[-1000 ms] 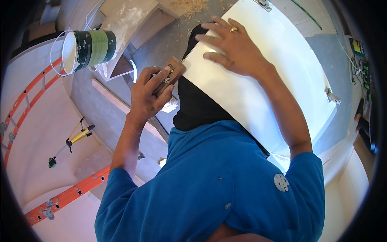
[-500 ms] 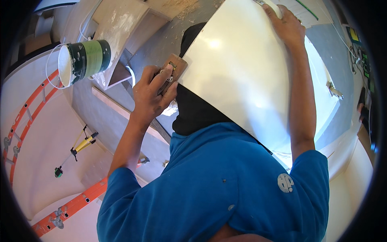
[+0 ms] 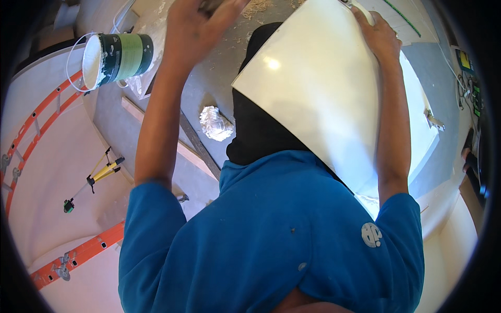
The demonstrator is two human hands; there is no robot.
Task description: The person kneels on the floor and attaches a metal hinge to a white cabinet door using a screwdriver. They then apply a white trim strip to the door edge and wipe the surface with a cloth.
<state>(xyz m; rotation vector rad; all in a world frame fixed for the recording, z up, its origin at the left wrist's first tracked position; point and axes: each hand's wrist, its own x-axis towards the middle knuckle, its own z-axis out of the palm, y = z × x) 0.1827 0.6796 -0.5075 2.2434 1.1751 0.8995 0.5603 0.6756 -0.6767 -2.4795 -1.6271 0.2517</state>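
Note:
A large white glossy panel (image 3: pixel 318 83) lies tilted across my lap, over my black trousers (image 3: pixel 261 122). My right hand (image 3: pixel 380 39) grips its far right edge, fingers curled over the rim. My left hand (image 3: pixel 195 31) is raised off the panel at the top of the view, its fingertips cut off by the frame. Between its thumb and fingers shows a dark brown bit of the wooden hand plane (image 3: pixel 210 6), most of which is hidden.
To the left stands a green and black bucket (image 3: pixel 125 57) with a wire handle. A crumpled whitish lump (image 3: pixel 215 124) and wooden strips (image 3: pixel 195 154) lie on the floor. Curled shavings (image 3: pixel 258 7) are scattered ahead. Orange ladders (image 3: pixel 86 253) and a yellow tripod (image 3: pixel 104 172) are further left.
My left hand has lifted the hand plane from the panel's left corner and moved up and away, uncovering the whitish lump. The right hand keeps its grip.

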